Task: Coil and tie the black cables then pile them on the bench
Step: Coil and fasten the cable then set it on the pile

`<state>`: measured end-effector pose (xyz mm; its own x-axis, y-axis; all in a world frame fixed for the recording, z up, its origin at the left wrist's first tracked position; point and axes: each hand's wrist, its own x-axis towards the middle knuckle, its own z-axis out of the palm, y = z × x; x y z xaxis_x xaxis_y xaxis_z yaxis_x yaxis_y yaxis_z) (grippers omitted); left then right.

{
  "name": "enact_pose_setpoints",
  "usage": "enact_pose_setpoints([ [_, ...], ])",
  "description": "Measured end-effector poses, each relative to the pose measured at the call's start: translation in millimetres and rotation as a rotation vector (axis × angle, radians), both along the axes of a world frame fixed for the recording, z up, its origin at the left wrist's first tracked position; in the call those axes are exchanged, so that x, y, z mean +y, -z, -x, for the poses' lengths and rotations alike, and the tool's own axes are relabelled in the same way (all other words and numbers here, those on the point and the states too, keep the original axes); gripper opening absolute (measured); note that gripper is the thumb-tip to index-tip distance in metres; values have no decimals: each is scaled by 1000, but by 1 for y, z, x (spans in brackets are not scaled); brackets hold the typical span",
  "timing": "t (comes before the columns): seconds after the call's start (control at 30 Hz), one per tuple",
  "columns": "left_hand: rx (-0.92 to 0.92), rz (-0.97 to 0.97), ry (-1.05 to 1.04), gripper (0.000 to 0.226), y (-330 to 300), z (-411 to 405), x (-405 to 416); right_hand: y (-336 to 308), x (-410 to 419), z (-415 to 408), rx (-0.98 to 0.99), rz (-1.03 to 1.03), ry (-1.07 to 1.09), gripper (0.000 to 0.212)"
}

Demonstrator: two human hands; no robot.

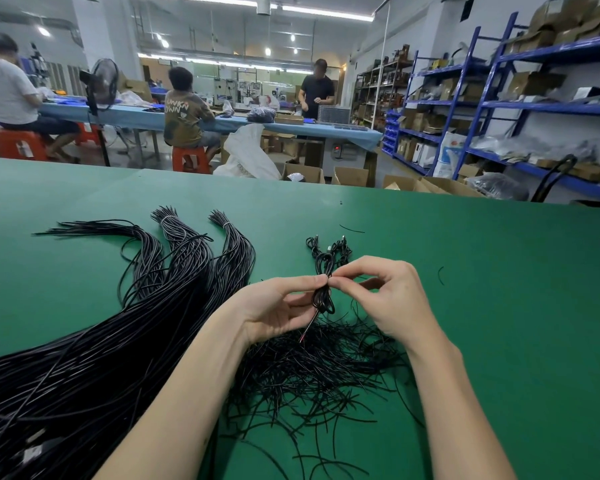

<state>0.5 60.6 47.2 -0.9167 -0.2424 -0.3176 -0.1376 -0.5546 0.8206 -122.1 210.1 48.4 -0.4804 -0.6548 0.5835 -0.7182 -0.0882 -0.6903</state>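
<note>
**Head view: coiled cable pinched between both hands**

Your left hand (274,306) and right hand (385,296) both pinch one small coiled black cable (323,296) at its middle, above the green bench (482,289). It is glossy, looped tight, with a red-tipped end hanging. Finished coils (329,249) lie just beyond; loose ties (319,368) below; long cable bundles (118,323) to the left. A seated worker's shirt (184,116) has lettering, partly legible: "OWN".

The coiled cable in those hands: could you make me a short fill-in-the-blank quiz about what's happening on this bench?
1. Both hands, left hand and right hand, pinch one small ____ cable.
2. The bench top is coloured ____.
3. The finished coils lie just ____ the hands, farther from the person.
4. The long bundles of uncoiled cables lie on the person's ____ side.

Missing words: coiled; green; beyond; left
</note>
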Motion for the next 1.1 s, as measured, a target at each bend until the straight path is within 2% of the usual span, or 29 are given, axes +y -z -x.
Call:
enact_pose_setpoints([
  [0.13, 19, 40, -32, 5, 2, 2, 3, 6, -4, -6, 33, -18, 78, 19],
  [0.23, 62, 217, -58, 18, 5, 5, 2, 12, -7, -9, -55, -1, 147, 25],
  [0.3, 96, 341, -97, 28, 6, 5, 1, 15, -7, -8, -153, -18, 146, 20],
  [0.47, 192, 677, -226, 33, 8, 3, -4, 20, -9, -8, -440, 32, 35, 17],
  [0.67, 264, 1010, -232, 12, 10, 2, -1, 26, -10, -7, -846, 53, -75, 13],
  [0.83, 372, 1237, -238, 12, 9, 2, 6, 31, -8, -4, -1199, 66, -200, 28],
  [0.9, 418, 1350, -228, 15, 8, 0, 6, 33, -7, -5, -1281, 44, -209, 33],
  [1.0, 438, 1515, -237, 18, 9, 0, 3, 36, -9, -7, -1176, 34, -163, 27],
  [1.03, 434, 1503, -250, 19, 9, 1, 3, 36, -11, -8, -1089, 58, -132, 22],
  [1.1, 382, 1338, -301, 21, 11, 4, 4, 34, -15, -11, -789, 76, -6, 16],
])
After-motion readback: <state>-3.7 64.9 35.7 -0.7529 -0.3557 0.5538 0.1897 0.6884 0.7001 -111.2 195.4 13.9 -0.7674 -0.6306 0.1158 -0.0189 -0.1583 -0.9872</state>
